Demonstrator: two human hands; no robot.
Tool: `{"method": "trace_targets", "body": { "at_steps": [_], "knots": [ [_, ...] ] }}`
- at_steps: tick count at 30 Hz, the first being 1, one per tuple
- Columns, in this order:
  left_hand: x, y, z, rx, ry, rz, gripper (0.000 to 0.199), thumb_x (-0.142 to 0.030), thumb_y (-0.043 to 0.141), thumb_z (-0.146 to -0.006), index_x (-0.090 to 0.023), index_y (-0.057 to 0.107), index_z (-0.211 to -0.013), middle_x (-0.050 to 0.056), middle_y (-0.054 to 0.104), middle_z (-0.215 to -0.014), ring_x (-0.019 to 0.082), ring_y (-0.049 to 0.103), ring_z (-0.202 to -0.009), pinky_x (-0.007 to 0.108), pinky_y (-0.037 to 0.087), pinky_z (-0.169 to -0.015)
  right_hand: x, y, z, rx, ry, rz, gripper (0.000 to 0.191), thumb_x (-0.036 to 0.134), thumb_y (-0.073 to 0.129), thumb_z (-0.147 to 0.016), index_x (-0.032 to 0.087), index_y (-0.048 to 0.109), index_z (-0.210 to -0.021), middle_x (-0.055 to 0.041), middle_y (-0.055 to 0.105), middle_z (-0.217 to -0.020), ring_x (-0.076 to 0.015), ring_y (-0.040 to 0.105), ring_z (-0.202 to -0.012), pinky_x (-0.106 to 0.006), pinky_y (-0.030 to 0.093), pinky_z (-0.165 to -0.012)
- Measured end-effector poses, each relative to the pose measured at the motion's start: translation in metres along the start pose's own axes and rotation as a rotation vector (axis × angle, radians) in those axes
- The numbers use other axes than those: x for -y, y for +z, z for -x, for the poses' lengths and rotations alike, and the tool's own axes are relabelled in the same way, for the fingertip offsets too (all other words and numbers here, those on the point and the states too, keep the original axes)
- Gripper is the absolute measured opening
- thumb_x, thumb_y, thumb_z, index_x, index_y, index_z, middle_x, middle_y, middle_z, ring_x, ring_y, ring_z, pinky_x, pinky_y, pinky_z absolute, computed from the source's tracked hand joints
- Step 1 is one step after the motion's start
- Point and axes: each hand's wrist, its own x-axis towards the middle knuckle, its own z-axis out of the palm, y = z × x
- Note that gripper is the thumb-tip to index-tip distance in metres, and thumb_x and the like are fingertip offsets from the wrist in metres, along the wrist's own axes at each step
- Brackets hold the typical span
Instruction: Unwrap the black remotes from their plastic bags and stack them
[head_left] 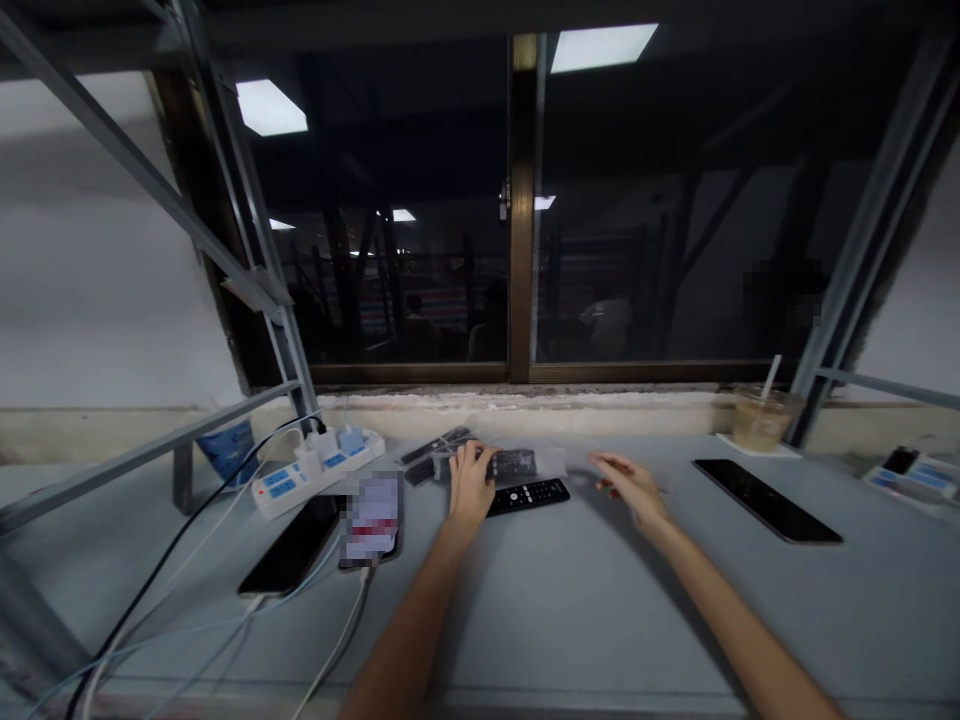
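Note:
A remote control in a clear plastic bag [516, 463] lies crosswise near the middle of the table. At its left end is my left hand [471, 485], fingers bent down and thumb against the wrapped remote. Directly in front of it lies a bare black remote control [536, 495] with a round light button, its left end close to my left wrist. My right hand [632, 488] hovers to the right of the bag's loose end, fingers loosely stretched and holding nothing I can see. More dark wrapped remotes [436, 446] lie behind my left hand, partly covered by it.
On the left, a white power strip [319, 472] with plugs and cables stands by a dark phone [294, 545] and a lit phone [373, 518]. To the right are a black tablet-like slab [766, 500], a drink cup with a straw [759, 418] and another power strip [915, 475]. Metal posts flank the window.

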Motion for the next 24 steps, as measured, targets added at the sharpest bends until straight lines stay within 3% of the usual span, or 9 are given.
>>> {"method": "trace_targets", "body": {
  "at_steps": [2, 6, 11, 16, 24],
  "knots": [
    [-0.0021, -0.0013, 0.0006, 0.033, 0.07, -0.006, 0.054, 0.001, 0.049, -0.068, -0.028, 0.053, -0.113, 0.003, 0.05, -0.11, 0.022, 0.042, -0.107, 0.035, 0.033, -0.091, -0.0008, 0.0019, 0.0017, 0.065, -0.042, 0.01, 0.036, 0.046, 0.067, -0.06, 0.018, 0.068, -0.083, -0.0056, 0.069, -0.086, -0.0107, 0.058, -0.052, -0.02, 0.039, -0.041],
    [-0.0048, -0.0018, 0.0015, 0.086, 0.138, -0.015, 0.057, 0.0, 0.051, -0.069, -0.03, 0.051, -0.117, 0.003, 0.049, -0.111, 0.022, 0.041, -0.108, 0.036, 0.033, -0.092, -0.0057, 0.0061, 0.0029, 0.174, -0.049, 0.058, 0.037, 0.042, 0.066, -0.062, 0.015, 0.068, -0.087, -0.0016, 0.063, -0.056, -0.0116, 0.055, -0.047, -0.02, 0.038, -0.04],
    [-0.0051, -0.0032, 0.0015, 0.083, 0.164, 0.001, 0.057, 0.0, 0.049, -0.07, -0.029, 0.05, -0.118, 0.002, 0.05, -0.114, 0.022, 0.039, -0.109, 0.036, 0.032, -0.093, -0.0076, 0.0083, 0.0027, 0.168, -0.071, 0.019, 0.029, 0.035, 0.066, -0.06, 0.017, 0.063, -0.082, -0.005, 0.067, -0.089, -0.0077, 0.055, -0.048, -0.018, 0.036, -0.039],
    [-0.0051, -0.0055, 0.0005, 0.101, 0.175, 0.01, 0.054, -0.002, 0.049, -0.072, -0.029, 0.05, -0.119, 0.001, 0.053, -0.113, 0.021, 0.039, -0.109, 0.035, 0.032, -0.092, -0.0019, 0.007, 0.0053, 0.148, -0.104, -0.002, 0.022, 0.033, 0.067, -0.056, 0.016, 0.054, -0.062, -0.0065, 0.066, -0.093, -0.0068, 0.054, -0.047, -0.018, 0.035, -0.039],
    [-0.007, -0.0023, 0.0012, 0.116, 0.213, -0.019, 0.056, -0.003, 0.05, -0.073, -0.03, 0.048, -0.122, 0.001, 0.054, -0.114, 0.021, 0.04, -0.109, 0.037, 0.029, -0.094, -0.0043, 0.0097, 0.0065, 0.267, -0.1, 0.051, 0.029, 0.039, 0.068, -0.057, 0.015, 0.069, -0.073, -0.0095, 0.069, -0.091, -0.0108, 0.058, -0.049, -0.02, 0.039, -0.038]
  ]
}}
